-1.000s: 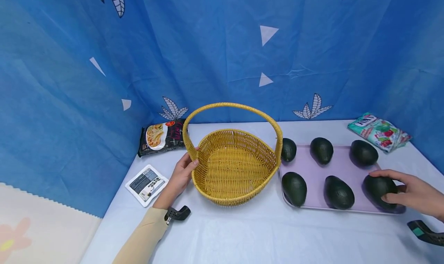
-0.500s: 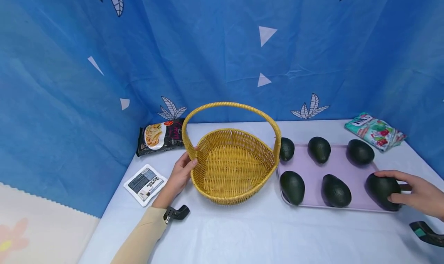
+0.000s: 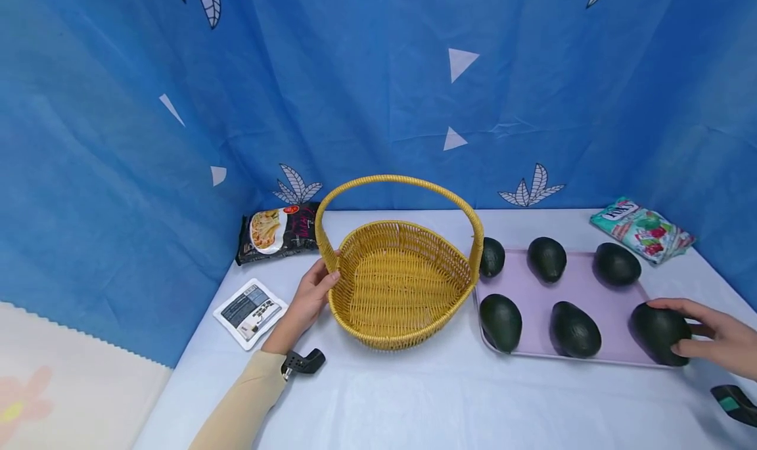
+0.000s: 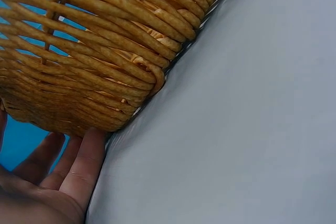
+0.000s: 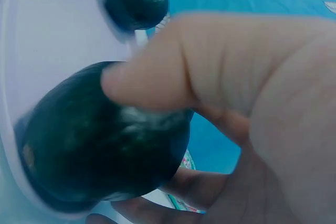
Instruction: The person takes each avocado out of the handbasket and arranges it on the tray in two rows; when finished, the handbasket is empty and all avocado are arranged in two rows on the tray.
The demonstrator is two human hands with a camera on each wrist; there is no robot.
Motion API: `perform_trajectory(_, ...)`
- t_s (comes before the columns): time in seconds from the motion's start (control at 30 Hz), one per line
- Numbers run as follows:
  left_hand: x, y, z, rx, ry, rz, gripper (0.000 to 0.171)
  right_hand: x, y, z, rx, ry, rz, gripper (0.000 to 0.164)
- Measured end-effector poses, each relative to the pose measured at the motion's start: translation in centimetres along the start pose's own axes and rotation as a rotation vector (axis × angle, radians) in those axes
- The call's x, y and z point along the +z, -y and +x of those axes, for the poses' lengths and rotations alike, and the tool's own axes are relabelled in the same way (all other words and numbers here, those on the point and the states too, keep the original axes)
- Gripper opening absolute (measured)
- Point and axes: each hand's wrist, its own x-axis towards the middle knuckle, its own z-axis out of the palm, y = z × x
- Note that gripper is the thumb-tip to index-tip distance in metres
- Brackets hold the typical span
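Note:
A yellow wicker basket [image 3: 402,286] with a tall arched handle stands mid-table, with nothing inside. My left hand [image 3: 307,295] grips its left rim, thumb over the edge; in the left wrist view, fingers press against the woven outside. At the far right, my right hand [image 3: 718,338] holds a dark green avocado [image 3: 658,332] over the near right corner of a pale purple tray [image 3: 526,266]. The right wrist view shows the thumb on top of this avocado [image 5: 105,135] and fingers beneath. Several other avocados, such as one in the front row [image 3: 575,330], lie in two rows on the tray.
A black food packet [image 3: 278,233] lies behind the basket's left side, and a white flat packet [image 3: 251,314] is near my left forearm. Behind the tray sits a green candy-style bag [image 3: 643,228]. A blue curtain [image 3: 378,95] closes off the back.
My right hand and the avocado it holds have moved slightly right, toward the tray's right end. My left hand and the basket stay in place.

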Motion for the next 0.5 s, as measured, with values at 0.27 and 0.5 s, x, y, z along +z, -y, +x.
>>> perform_trajectory(0.27,0.3,-0.2,-0.1,-0.007,0.000,-0.008,0.059,0.2,-1.2,0.5,-0.026,-0.070,-0.024,0.064)
perform_trajectory(0.5,0.2,-0.3,-0.1,-0.011,0.005,0.001,0.060,0.4,-2.2,0.8,-0.012,-0.162,-0.060,0.082)
